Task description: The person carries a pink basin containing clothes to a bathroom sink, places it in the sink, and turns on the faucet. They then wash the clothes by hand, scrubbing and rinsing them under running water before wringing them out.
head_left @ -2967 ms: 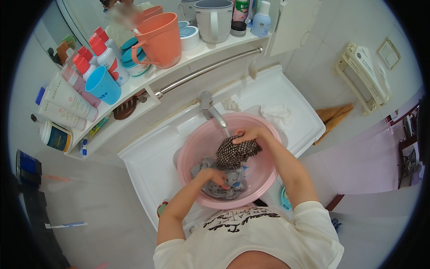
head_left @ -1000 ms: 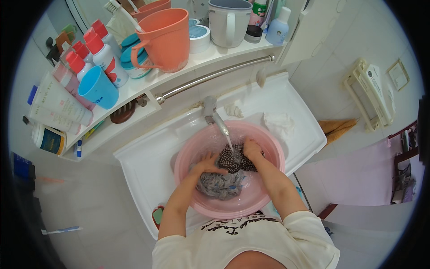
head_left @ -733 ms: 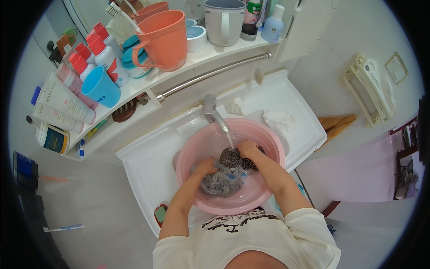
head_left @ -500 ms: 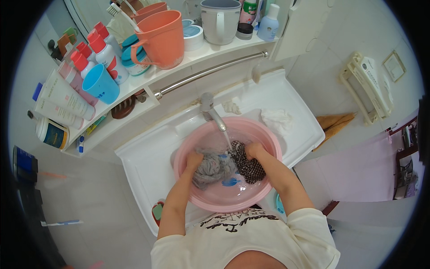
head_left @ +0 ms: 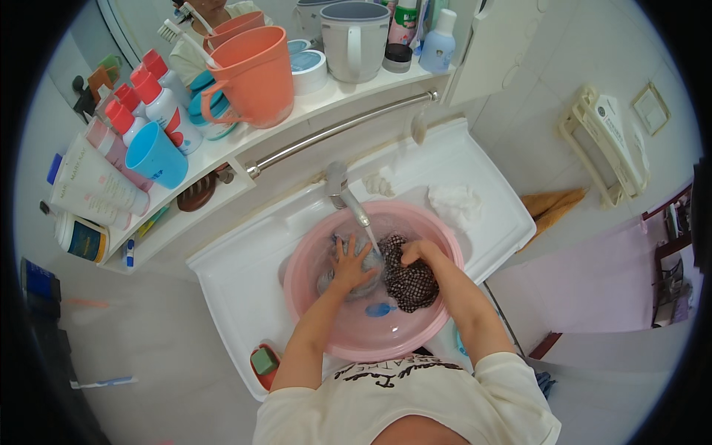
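- Your left hand (head_left: pixel 348 263) lies flat with fingers spread, pressing on the grey cloth (head_left: pixel 356 276) in the basin (head_left: pixel 326 326).
- The grey cloth sits right under that palm, in the water on the far-left side of the basin; part of it shows just past your fingertips.
- Your right hand (head_left: pixel 417 254) is curled shut on the top of the dark cloth (head_left: pixel 409 282), a black piece with small pale dots.
- The dark cloth bunches below and to the inside of your right hand, touching the grey cloth beside your left hand.
- The tap (head_left: pixel 347 194) stands just beyond both hands, its spout ending between them; a thin stream of water falls there.
- A small blue thing (head_left: pixel 380 309) lies in the basin nearer you than the hands; you cannot tell what it is.
- The basin rests in the white sink (head_left: pixel 237 282).
- A white rag (head_left: pixel 454 204) lies on the sink rim beyond your right hand.
- A green soap (head_left: pixel 263 361) in a red dish sits beside your left forearm.
- An orange jug (head_left: pixel 252 78) and a blue cup (head_left: pixel 156 154) stand on the shelf well beyond your left hand.
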The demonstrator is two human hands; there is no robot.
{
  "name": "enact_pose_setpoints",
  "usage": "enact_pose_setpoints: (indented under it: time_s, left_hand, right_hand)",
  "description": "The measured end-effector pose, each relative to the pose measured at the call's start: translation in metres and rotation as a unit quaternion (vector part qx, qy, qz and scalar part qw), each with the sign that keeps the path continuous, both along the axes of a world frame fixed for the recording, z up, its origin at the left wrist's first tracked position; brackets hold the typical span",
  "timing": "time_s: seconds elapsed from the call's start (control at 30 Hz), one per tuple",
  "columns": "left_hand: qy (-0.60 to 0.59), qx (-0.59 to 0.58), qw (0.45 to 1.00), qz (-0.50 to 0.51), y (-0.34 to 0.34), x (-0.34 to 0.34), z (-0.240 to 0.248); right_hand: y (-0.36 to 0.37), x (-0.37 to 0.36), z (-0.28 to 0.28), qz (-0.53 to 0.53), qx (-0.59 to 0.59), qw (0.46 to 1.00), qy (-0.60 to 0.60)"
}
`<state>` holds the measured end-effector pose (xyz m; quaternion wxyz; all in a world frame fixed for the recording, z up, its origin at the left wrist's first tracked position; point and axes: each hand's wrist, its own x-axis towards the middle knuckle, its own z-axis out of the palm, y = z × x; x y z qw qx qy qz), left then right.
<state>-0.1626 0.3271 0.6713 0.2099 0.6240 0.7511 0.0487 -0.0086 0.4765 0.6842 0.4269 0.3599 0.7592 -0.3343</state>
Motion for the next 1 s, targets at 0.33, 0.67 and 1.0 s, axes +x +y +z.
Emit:
enact_pose_setpoints:
  time_s: [0.33,0.67,1.0]
  left_hand:
    - [0.036,-0.026,0.999,-0.011,0.006,-0.006,-0.007]
    - [0.053,-0.081,0.995,-0.008,0.020,-0.004,-0.012]
    - [-0.823,0.095,0.438,0.349,0.066,0.021,-0.024]
  right_hand:
    - [-0.038,-0.029,-0.031,-0.056,0.118,0.990,0.051]
    - [-0.043,-0.028,-0.012,-0.068,0.212,0.964,0.145]
    - [0.022,-0.035,-0.045,-0.546,0.217,0.640,0.495]
